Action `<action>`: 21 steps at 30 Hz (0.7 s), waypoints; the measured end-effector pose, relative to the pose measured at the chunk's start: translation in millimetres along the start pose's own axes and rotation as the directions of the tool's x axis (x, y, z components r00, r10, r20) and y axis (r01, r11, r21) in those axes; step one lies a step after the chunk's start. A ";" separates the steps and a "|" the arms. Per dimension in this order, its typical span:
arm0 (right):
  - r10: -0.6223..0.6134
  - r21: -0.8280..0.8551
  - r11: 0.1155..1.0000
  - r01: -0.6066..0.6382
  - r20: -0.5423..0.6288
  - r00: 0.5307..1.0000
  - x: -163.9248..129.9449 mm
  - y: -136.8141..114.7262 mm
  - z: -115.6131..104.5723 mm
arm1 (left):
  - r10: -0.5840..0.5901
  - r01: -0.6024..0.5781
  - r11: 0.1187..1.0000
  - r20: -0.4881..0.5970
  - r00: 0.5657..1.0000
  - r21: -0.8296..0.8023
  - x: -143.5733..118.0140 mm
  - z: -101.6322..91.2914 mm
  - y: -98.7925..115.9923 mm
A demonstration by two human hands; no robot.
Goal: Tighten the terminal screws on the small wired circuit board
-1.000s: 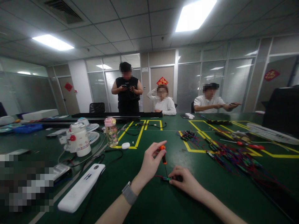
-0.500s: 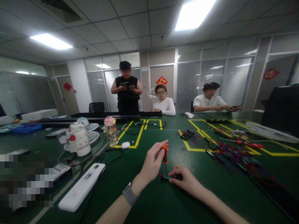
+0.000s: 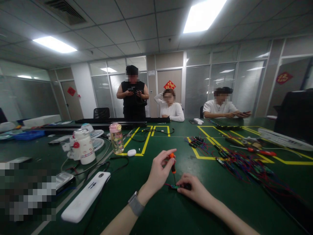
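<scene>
My left hand (image 3: 158, 168), with a watch at its wrist, grips an orange and black screwdriver (image 3: 173, 164) by the handle. The screwdriver stands nearly upright, and its tip meets a small green circuit board (image 3: 174, 187) on the table. Red wires run from the board's left end. My right hand (image 3: 192, 187) pinches the board's right end between thumb and fingers, holding it against the table. Part of the board is hidden under those fingertips.
Several wired circuit boards (image 3: 246, 163) lie heaped on the right, near a red screwdriver (image 3: 262, 152). A white bottle (image 3: 86, 147), a pink-lidded bottle (image 3: 116, 138) and a long white device (image 3: 86, 195) stand or lie on the left. Three people are across the green table (image 3: 156, 209).
My left fingers have shifted slightly around the screwdriver handle, with the thumb now further across its top. The right hand and the circuit board stay in place.
</scene>
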State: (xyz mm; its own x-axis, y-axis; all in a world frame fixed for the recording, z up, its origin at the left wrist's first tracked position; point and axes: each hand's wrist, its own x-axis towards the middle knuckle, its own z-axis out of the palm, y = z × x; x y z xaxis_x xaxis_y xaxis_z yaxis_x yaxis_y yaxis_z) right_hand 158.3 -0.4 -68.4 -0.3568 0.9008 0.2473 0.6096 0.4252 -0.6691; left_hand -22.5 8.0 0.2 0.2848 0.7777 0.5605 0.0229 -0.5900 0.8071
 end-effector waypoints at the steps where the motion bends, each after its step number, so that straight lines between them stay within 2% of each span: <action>1: -0.004 0.002 1.000 0.004 -0.001 1.000 0.0 0.5 0.2 | 0.008 -0.007 1.000 -0.023 1.000 0.025 -0.1 0.1 -0.9; 4: -0.011 0.001 1.000 0.011 0.000 1.000 -0.3 1.4 0.6 | 0.041 -0.038 0.998 -0.034 0.999 0.059 0.2 -0.1 -1.7; 9: -0.015 -0.007 1.000 0.015 0.009 1.000 -1.0 0.3 0.2 | 0.015 -0.013 0.998 0.040 0.999 -0.060 0.2 0.8 0.0; 14: -0.020 -0.015 1.000 0.020 0.003 1.000 -0.2 -1.0 -0.2 | 0.037 -0.035 0.998 -0.035 0.999 0.046 -2.2 4.0 1.4; 19: -0.020 -0.011 1.000 0.020 0.006 1.000 -0.4 0.5 -0.4 | 0.003 0.000 0.998 0.053 0.999 -0.065 -2.6 4.0 4.4; 21: -0.021 -0.011 1.000 0.021 0.006 1.000 -0.8 0.9 -0.4 | 0.007 -0.006 0.999 0.031 0.999 -0.048 -2.3 3.8 4.1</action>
State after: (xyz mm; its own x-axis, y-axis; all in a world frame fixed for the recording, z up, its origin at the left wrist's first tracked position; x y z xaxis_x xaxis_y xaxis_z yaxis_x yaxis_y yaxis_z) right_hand 159.4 -0.7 -68.9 -0.3736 0.8912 0.2571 0.6095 0.4448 -0.6562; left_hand -19.4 3.0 1.6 0.3144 0.7664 0.5602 -0.0243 -0.5834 0.8118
